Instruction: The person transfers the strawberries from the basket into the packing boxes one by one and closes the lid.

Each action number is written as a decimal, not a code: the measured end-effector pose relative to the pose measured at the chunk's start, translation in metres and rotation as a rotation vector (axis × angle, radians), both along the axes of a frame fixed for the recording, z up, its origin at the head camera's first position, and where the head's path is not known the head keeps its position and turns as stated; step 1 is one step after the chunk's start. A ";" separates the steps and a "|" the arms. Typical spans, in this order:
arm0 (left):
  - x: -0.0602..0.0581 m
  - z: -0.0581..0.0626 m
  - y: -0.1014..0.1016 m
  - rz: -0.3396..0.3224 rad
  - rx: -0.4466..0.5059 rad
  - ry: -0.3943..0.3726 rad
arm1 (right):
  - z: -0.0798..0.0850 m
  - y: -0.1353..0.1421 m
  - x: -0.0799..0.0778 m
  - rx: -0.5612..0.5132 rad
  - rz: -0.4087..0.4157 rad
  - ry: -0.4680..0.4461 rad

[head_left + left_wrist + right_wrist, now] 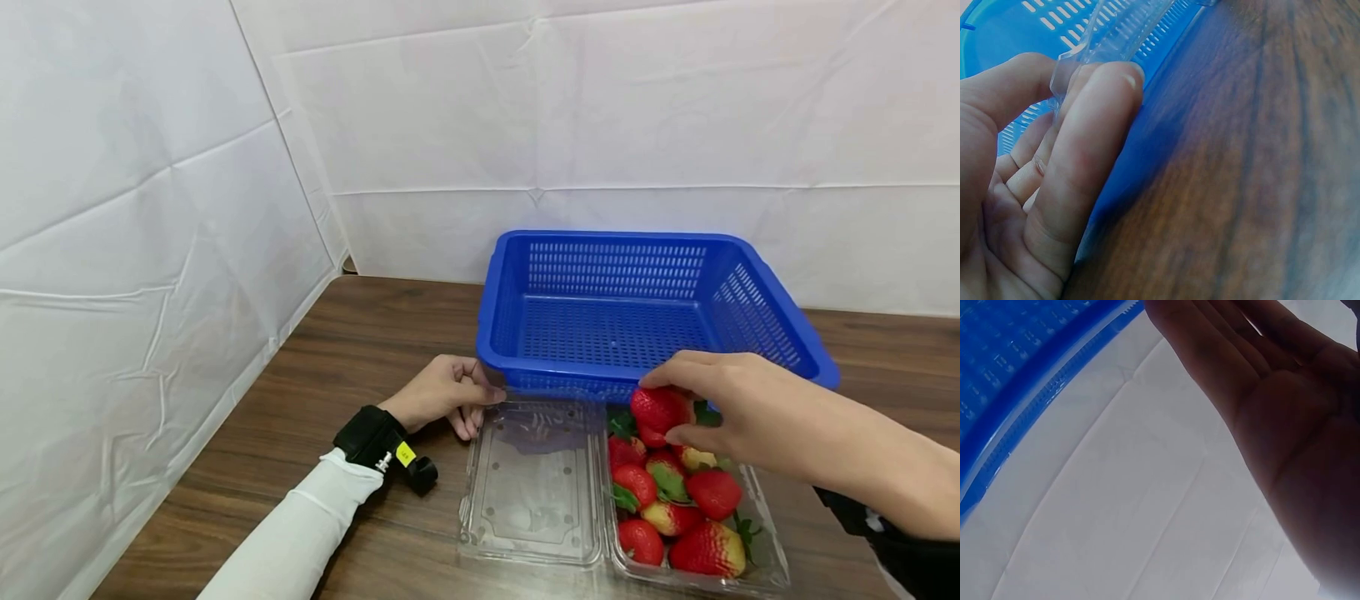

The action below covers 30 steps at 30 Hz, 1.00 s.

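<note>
A clear plastic clamshell box lies opened flat, its lid [536, 492] on the left and its strawberry-filled base [772, 558] on the right. My left hand [452, 392] pinches the lid's far left corner; in the left wrist view, thumb and finger close on the clear plastic edge [1079, 56]. Between the thumb and fingers of my right hand [731, 400] is a red strawberry [660, 410], over the far end of the base. Several more strawberries [708, 550] with green leaves lie below it. The right wrist view shows the hand but not the strawberry.
A blue perforated basket [615, 325] stands just behind the box, with nothing visible inside. Wood-grain table [300, 392] stretches out to the left. White sheeting [637, 117] hangs behind and along the left side.
</note>
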State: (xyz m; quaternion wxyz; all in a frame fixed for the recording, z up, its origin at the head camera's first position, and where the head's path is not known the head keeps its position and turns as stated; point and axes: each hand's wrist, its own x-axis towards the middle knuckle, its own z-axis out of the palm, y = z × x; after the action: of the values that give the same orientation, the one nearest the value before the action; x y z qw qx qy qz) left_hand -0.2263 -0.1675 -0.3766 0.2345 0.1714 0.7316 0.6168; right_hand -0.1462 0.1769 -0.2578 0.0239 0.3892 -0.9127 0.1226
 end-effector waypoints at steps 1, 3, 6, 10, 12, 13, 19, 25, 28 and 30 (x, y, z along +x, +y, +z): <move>0.000 0.000 0.000 -0.002 0.001 0.001 | -0.001 0.000 0.000 0.001 -0.001 -0.009; 0.000 0.000 0.000 -0.007 0.003 0.000 | -0.002 -0.001 0.000 0.002 -0.002 -0.029; 0.000 0.001 0.000 -0.012 0.005 0.000 | -0.004 -0.003 0.000 0.008 -0.007 -0.061; 0.000 0.000 -0.001 -0.013 0.008 -0.001 | -0.006 -0.006 -0.001 0.026 -0.014 -0.098; 0.000 0.000 -0.001 -0.013 0.010 -0.001 | -0.008 -0.007 -0.001 0.032 -0.020 -0.119; -0.001 0.000 -0.001 -0.013 0.010 -0.001 | -0.008 -0.007 -0.001 0.038 -0.023 -0.131; -0.001 -0.001 0.000 -0.010 0.009 0.005 | -0.013 -0.011 -0.002 0.057 -0.026 -0.172; -0.002 -0.002 0.000 -0.009 0.008 0.004 | -0.019 -0.014 -0.002 0.063 -0.019 -0.208; -0.002 -0.003 0.000 -0.012 0.008 0.006 | -0.022 -0.015 -0.002 0.069 -0.006 -0.224; -0.003 -0.003 0.000 -0.011 0.007 0.007 | -0.023 -0.015 -0.002 0.070 0.001 -0.229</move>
State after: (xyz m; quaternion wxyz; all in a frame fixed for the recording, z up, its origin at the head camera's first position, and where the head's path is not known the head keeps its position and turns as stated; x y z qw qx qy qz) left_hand -0.2290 -0.1679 -0.3798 0.2347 0.1782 0.7293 0.6175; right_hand -0.1478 0.1615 -0.2809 -0.0944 0.3737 -0.9129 0.1343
